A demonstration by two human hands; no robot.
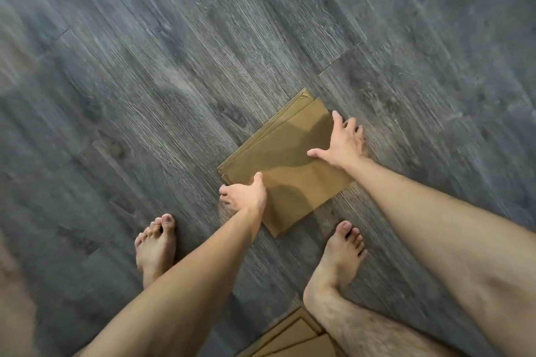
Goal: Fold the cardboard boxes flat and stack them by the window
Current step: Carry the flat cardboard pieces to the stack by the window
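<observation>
Flattened cardboard boxes (285,171) lie mid-frame; I see left hand (245,194) and right hand (342,145) spread at opposite edges, apparently about to grip and lift.

Grey wood-plank floor (145,66) under flattened cardboard boxes (290,177), bare feet (156,243).

Person, head view. Both forearms bare to the frame edge; no sleeves, watch, rings or bands visible. Left hand (245,193) and right hand (340,143) ungloved, nails short and unpainted so far as motion blur allows. Both feet bare: left foot (155,243), right foot (338,258), toenails plain. Right lower leg (362,324) bare, with dark hair along the shin. No garment shows anywhere in view.
</observation>
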